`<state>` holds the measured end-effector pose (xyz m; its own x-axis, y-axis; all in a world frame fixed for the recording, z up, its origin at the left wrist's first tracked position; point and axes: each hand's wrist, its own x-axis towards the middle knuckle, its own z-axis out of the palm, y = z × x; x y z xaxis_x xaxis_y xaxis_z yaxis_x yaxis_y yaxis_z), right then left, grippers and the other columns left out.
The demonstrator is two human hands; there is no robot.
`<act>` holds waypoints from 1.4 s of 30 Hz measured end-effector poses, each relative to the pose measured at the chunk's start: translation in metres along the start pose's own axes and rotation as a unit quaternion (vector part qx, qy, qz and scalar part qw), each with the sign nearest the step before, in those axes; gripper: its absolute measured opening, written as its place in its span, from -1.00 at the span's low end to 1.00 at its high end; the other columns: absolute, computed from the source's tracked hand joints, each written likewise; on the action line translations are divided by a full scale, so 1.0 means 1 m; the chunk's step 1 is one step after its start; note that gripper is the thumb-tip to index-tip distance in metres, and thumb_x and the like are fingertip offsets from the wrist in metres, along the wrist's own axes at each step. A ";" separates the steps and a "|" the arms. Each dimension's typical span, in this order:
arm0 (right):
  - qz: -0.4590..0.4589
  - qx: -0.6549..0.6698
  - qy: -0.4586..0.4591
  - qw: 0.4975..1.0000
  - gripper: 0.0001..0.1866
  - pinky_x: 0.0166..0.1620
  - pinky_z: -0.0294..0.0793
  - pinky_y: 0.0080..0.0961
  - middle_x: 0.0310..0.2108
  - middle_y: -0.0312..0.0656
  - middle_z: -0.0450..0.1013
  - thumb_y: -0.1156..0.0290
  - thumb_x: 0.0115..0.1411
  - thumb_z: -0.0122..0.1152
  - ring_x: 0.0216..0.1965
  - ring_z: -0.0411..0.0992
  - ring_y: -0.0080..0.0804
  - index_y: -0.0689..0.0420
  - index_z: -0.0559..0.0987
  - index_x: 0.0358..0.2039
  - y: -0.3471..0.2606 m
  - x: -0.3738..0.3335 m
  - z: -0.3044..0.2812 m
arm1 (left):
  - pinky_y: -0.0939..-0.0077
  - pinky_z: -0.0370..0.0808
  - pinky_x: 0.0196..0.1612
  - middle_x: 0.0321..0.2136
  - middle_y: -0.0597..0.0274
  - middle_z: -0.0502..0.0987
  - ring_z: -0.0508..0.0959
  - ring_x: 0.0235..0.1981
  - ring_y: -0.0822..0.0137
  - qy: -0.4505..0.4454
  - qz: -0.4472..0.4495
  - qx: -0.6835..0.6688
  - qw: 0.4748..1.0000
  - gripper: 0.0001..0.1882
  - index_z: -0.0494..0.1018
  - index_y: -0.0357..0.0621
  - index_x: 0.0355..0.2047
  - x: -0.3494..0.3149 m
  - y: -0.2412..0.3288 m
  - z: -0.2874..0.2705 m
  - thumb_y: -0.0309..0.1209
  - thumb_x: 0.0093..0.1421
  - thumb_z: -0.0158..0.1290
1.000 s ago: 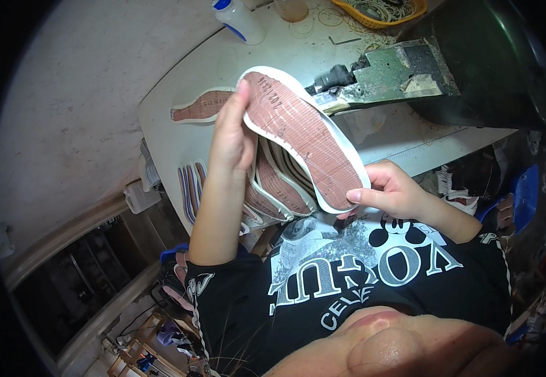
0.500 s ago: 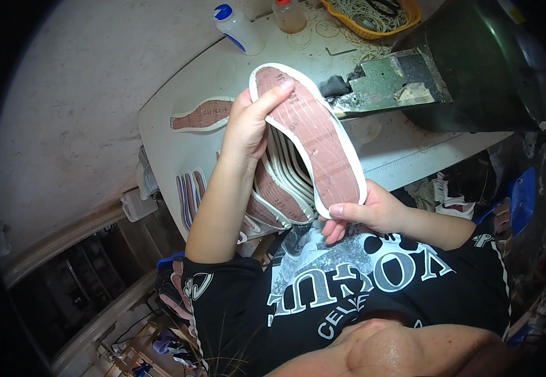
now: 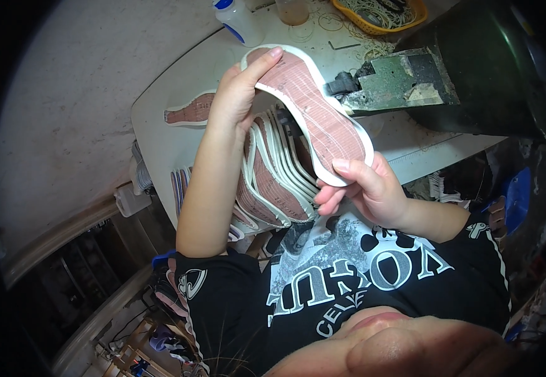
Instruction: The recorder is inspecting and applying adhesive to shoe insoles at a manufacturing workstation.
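Note:
I hold a shoe sole [image 3: 313, 113], reddish-brown with a white rim, up over the white table [image 3: 166, 147]. My left hand [image 3: 238, 94] grips its far end, fingers over the rim. My right hand [image 3: 364, 188] pinches its near end, thumb on top. Below the held sole, a stack of several similar soles [image 3: 273, 182] leans against my left forearm. Another single sole [image 3: 188, 115] lies flat on the table to the left.
A dark green machine [image 3: 474, 69] with a worn green plate [image 3: 398, 85] stands at the right. At the table's far edge are a white bottle with a blue cap [image 3: 235, 19], a cup [image 3: 291, 9] and an orange tray of rubber bands [image 3: 379, 12]. Clutter fills the floor below.
Both hands have shifted the held sole slightly right and closer to me; my right thumb now lies on top of its near end. The stack beneath shows more.

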<state>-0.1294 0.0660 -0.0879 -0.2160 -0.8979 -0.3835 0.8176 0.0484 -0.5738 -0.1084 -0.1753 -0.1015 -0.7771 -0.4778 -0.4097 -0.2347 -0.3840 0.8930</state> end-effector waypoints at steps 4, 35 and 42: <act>-0.021 -0.009 0.012 1.000 -0.63 -0.36 0.54 -0.53 -0.44 0.06 0.52 0.26 0.27 0.00 -0.46 0.56 -0.29 0.40 0.47 -0.23 -0.004 0.013 0.002 | 0.33 0.41 -0.03 -0.06 -0.10 0.43 0.44 -0.02 0.20 0.198 0.080 0.257 0.942 -0.34 0.41 -0.44 -0.08 0.022 -0.012 -0.019 -0.10 -0.01 0.26; -0.057 -0.041 0.085 0.994 -0.56 -0.28 0.59 -0.59 -0.34 0.01 0.53 0.15 0.29 0.04 -0.34 0.58 -0.34 0.37 0.50 -0.17 -0.016 0.042 0.001 | 0.62 0.21 -0.54 -0.66 0.39 0.29 0.27 -0.59 0.58 -0.248 0.129 0.574 0.770 -0.68 0.36 -0.24 -0.46 -0.023 0.048 0.004 -0.20 0.20 0.07; -0.049 -0.056 0.097 0.993 -0.55 -0.29 0.59 -0.59 -0.32 0.01 0.53 0.13 0.29 0.03 -0.34 0.58 -0.33 0.36 0.50 -0.20 -0.021 0.044 -0.003 | 0.61 0.24 -0.55 -0.65 0.39 0.36 0.29 -0.59 0.58 -0.180 0.071 0.592 0.782 -0.67 0.39 -0.26 -0.46 -0.039 0.041 0.014 -0.20 0.24 0.02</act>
<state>-0.1573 0.0272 -0.0950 -0.3989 -0.8006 -0.4471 0.7255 0.0227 -0.6879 -0.0958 -0.1613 -0.0465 -0.9089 -0.1137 -0.4012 -0.3411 0.7562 0.5584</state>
